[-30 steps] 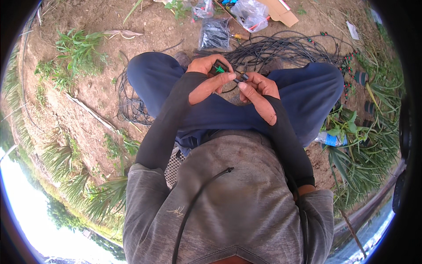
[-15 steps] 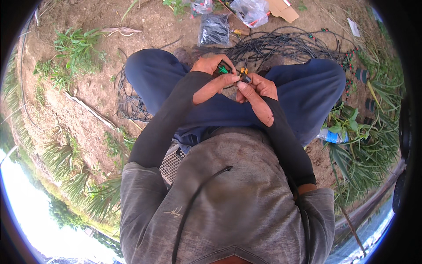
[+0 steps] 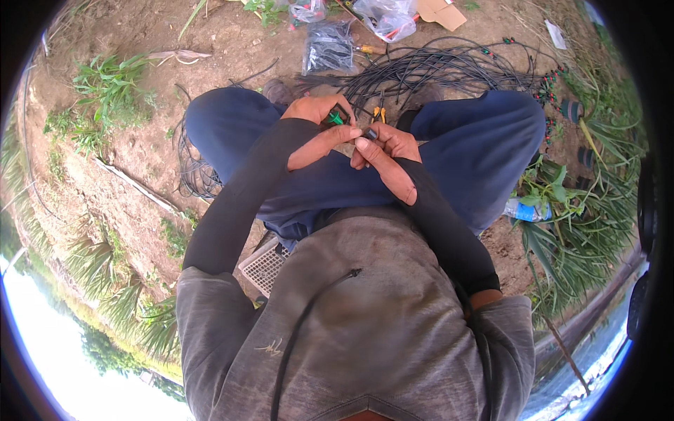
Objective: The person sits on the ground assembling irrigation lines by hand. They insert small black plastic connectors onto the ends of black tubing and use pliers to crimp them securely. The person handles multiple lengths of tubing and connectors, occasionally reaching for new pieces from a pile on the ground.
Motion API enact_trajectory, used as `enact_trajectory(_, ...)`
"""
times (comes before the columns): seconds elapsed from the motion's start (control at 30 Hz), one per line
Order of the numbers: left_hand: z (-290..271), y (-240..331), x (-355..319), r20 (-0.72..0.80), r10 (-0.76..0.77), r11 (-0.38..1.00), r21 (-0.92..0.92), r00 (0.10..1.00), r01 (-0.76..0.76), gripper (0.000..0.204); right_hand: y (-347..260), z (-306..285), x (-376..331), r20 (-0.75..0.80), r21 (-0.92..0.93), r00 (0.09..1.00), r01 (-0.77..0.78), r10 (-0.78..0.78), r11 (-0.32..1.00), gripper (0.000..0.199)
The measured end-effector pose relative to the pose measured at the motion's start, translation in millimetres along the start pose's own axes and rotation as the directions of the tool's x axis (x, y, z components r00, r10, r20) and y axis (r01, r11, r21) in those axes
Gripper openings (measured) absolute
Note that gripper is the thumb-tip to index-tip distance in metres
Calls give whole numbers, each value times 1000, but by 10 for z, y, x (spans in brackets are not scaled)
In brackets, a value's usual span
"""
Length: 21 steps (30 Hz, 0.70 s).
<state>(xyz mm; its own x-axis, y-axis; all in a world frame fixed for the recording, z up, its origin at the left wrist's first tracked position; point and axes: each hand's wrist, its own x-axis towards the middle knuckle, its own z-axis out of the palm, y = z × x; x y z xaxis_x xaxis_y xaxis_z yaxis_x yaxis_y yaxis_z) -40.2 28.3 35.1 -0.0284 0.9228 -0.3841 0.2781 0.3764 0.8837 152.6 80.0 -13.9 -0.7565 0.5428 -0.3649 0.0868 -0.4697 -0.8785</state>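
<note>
My left hand's (image 3: 319,126) fingers are curled shut round a small green plastic fitting (image 3: 336,117), pinched between thumb and forefinger. Just right of them, the right hand's (image 3: 385,151) fingers are closed on the end of a thin black tube (image 3: 370,132), touching the left fingertips. Beyond the fingers lies a loose bundle of thin black tubing (image 3: 435,70) on the bare soil (image 3: 225,42), with clear plastic bags (image 3: 387,15) further off.

- Grey heathered top (image 3: 365,316), small pale emblem lower left, dark cord, perhaps a drawstring, down its front.
- Long black sleeves (image 3: 239,203).
- Dark blue trousers (image 3: 477,140).
</note>
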Motion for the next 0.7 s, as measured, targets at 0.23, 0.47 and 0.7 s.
enact_trajectory(0.23,-137,-61,543,-182,106,917,-361,978,-167,61,-300,-194,690,-236,146,950,242,-204,959,25)
enact_trajectory(0.47,-144,-300,1171,-138,150,738,-644,979,-204,45,-479,-234,1398,-298,143,951,136,-89,980,24)
enact_trajectory(0.7,-630,-531,1479,-213,-79,752,-654,974,-82,26,433,-852,2104,-256,74,963,-65,82,995,37)
